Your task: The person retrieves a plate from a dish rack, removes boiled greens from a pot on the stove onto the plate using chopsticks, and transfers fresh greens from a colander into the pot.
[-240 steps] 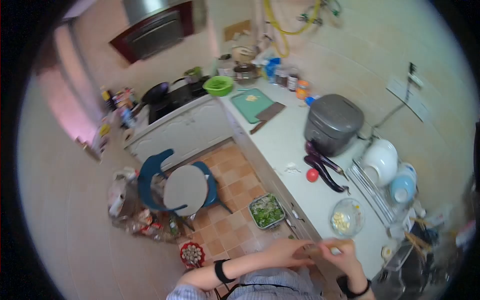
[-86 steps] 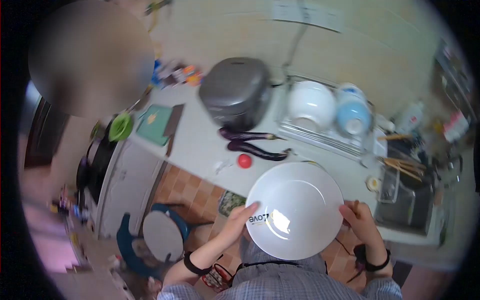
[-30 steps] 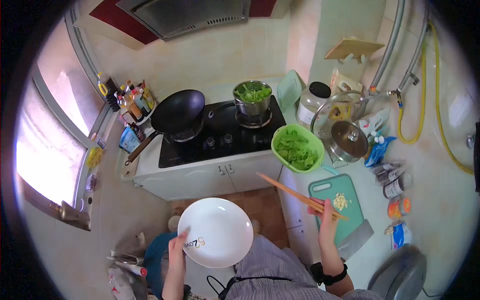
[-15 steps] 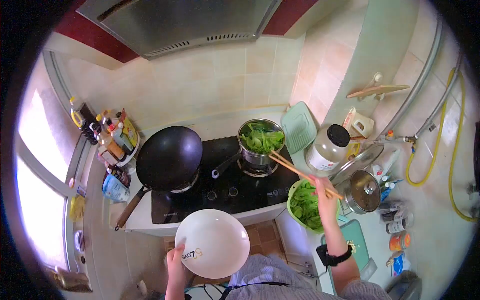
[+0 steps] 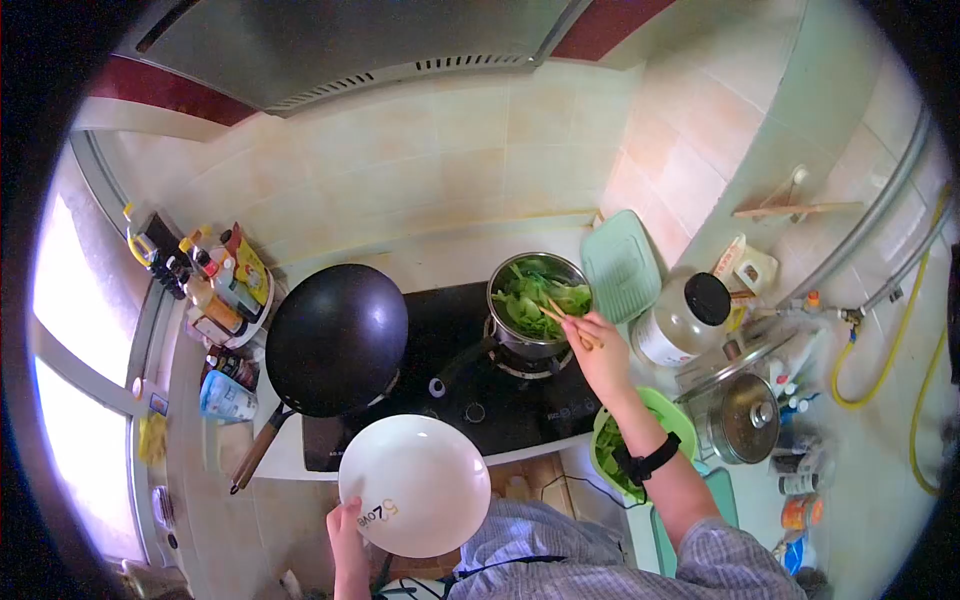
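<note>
My left hand [image 5: 347, 532] grips the rim of a white plate [image 5: 425, 470] with printed lettering, held in front of the stove and tilted so its inside faces up. Over the right burner, my right hand [image 5: 598, 352] is closed around wooden chopsticks [image 5: 556, 314], whose tips reach into leafy greens [image 5: 530, 293]. Those greens fill a steel saucepan [image 5: 497, 318] with a black handle pointing toward the front left. Beneath my right forearm stands a light green basin [image 5: 684, 425] with more leafy greens, partly hidden by the arm.
A black wok [image 5: 338, 335] rests on the left burner of the black stove [image 5: 440, 325]. Bottles [image 5: 215, 300] crowd the left corner. At right are a large jar [image 5: 675, 325], a lidded pot [image 5: 745, 415] and a green cutting board [image 5: 722, 500]. The range hood [image 5: 370, 50] hangs above.
My right hand has moved forward and left, bringing the chopsticks from the saucepan's rim down into the greens. My left hand keeps the plate in nearly the same place.
</note>
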The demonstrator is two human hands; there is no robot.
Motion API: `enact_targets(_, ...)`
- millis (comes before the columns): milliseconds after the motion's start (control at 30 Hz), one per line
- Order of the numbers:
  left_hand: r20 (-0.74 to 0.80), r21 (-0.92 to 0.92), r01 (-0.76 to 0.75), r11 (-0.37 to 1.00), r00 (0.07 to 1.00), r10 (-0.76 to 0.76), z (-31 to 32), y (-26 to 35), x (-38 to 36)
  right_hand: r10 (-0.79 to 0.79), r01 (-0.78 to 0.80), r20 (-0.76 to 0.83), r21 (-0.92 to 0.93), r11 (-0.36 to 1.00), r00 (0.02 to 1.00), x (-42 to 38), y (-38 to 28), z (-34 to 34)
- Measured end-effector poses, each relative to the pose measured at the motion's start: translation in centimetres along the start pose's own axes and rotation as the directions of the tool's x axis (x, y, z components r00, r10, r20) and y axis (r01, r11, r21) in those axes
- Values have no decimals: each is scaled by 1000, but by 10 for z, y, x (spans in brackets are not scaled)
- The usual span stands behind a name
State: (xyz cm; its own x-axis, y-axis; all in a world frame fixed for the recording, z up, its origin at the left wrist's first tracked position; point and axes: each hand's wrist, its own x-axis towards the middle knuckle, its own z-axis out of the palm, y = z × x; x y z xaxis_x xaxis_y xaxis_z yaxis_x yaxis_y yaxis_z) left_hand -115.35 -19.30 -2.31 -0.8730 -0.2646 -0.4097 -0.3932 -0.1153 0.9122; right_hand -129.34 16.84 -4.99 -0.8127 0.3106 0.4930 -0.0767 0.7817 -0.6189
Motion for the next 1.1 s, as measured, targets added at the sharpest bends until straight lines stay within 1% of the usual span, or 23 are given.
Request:
enact_targets(33, 1, 2, 8, 1000, 1000, -8, 2, 0, 4, -5, 5, 3, 8, 1000, 1000, 1, 2, 3)
enact_targets(67, -5, 3, 8, 1000, 1000, -8, 7, 1, 5, -43, 43, 15, -10, 999, 999, 0, 4, 4)
enact_targets(133, -49, -11, 10, 1000, 999, -11, 20, 5, 6, -98, 99, 35, -22, 995, 995, -1, 6, 4)
enact_targets(233, -44, -49, 50, 998, 998, -53, 29, 4, 15, -100, 101, 94, 2, 995, 991, 2, 12, 3)
enact_targets(267, -40, -53, 52, 997, 998, -54, 34, 9, 17, -80, 79, 111, 12, 997, 991, 5, 11, 1)
enact_targets(300, -21, -45, 64, 997, 998, -65, 39, 15, 18, -79, 79, 111, 8, 997, 991, 8, 12, 2)
enact_targets(367, 4, -34, 80, 996, 997, -80, 39, 14, 29, -105, 115, 180, -51, 992, 978, 15, 18, 4)
enact_targets(433, 34, 49, 52, 997, 998, -53, 30, 2, 51, -83, 95, 200, -52, 994, 976, 19, 24, 7)
enact_targets(467, 41, 52, 53, 997, 998, -55, 30, 5, 55, -69, 81, 220, -47, 996, 973, 22, 27, 6)
enact_targets(500, 121, 41, 57, 998, 991, -62, 31, 14, 58, -64, 77, 215, -52, 996, 975, 25, 29, 0)
enact_targets(533, 200, 30, 61, 998, 978, -66, 32, 21, 61, -5, 10, 215, -19, 1000, 977, 29, 29, -8)
enact_targets(567, 207, 30, 59, 998, 976, -64, 32, 23, 65, 51, -55, 217, 13, 998, 975, 34, 27, -17)
enact_targets(600, 157, 2, 73, 997, 985, -73, 32, 24, 67, 44, -57, 180, 66, 996, 983, 36, 14, -30)
enact_targets(633, 106, -26, 92, 995, 990, -88, 32, 24, 70, 48, -59, 181, 57, 997, 982, 36, 5, -35)
enact_targets(700, 140, -51, 99, 994, 986, -91, 34, 28, 77, 1, -31, 174, 167, 986, 985, 33, -7, -35)
enact_targets(733, 167, -75, 98, 992, 982, -84, 34, 30, 81, -64, 16, 181, 251, 968, 981, 30, -6, -27)
enact_targets(767, 175, -72, 104, 992, 980, -90, 37, 34, 82, -56, 11, 181, 243, 970, 982, 28, -8, -18)
enact_targets(833, 128, -42, 98, 994, 988, -92, 43, 41, 81, -195, 145, 254, 203, 968, 947, 28, -11, -2)
enact_targets(867, 132, -42, 100, 994, 987, -94, 41, 39, 85, -192, 147, 302, 168, 975, 934, 26, -10, 4)
enact_targets(933, 135, 55, 88, 995, 986, -94, 37, 32, 93, -204, 165, 335, 141, 976, 920, 23, -6, 9)
enact_targets(1000, 157, 50, 90, 995, 983, -96, 36, 32, 97, -216, 185, 369, 118, 976, 904, 22, -1, 13)
enact_targets(1067, 177, 45, 92, 995, 979, -98, 35, 31, 99, -167, 127, 383, 127, 984, 908, 23, 6, 10)
enact_targets(1100, 141, 53, 100, 994, 984, -107, 35, 30, 100, -163, 125, 384, 123, 985, 909, 25, 7, 6)
